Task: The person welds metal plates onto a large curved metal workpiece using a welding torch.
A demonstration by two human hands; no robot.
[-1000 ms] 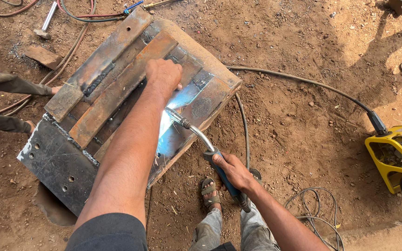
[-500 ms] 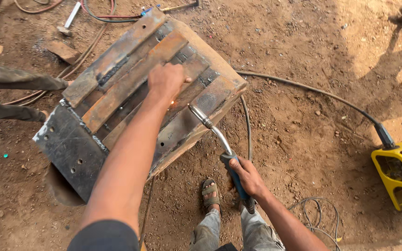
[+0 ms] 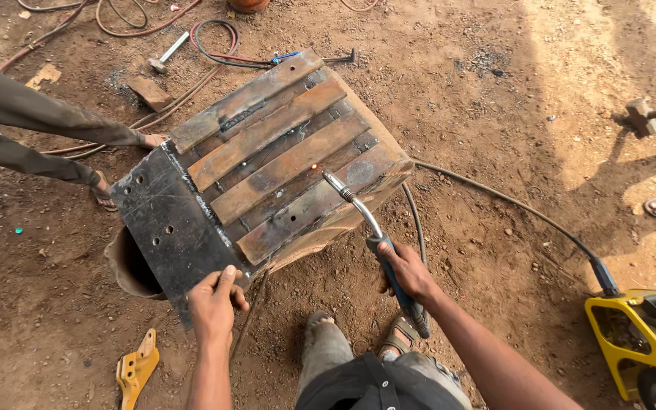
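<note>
The left hand (image 3: 212, 302) grips the near edge of the dark perforated steel plate (image 3: 168, 228) on the rusty slatted metal structure (image 3: 282, 163) standing on the dirt ground (image 3: 495, 99), while the right hand (image 3: 408, 273) clenches the blue-handled welding torch (image 3: 370, 228), its nozzle touching the nearest slat

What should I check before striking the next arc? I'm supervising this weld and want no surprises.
1. Left hand steadying the dark steel plate at its near edge: ok.
2. Right hand gripping the welding torch: ok.
3. Nozzle at the rusty slats: contact cannot tell.
4. Hands gloved: not ok, both bare.
5. Torch cable unkinked to the yellow welder: ok.
6. Bystander's sandalled foot clear: not ok, beside the plate.
</note>
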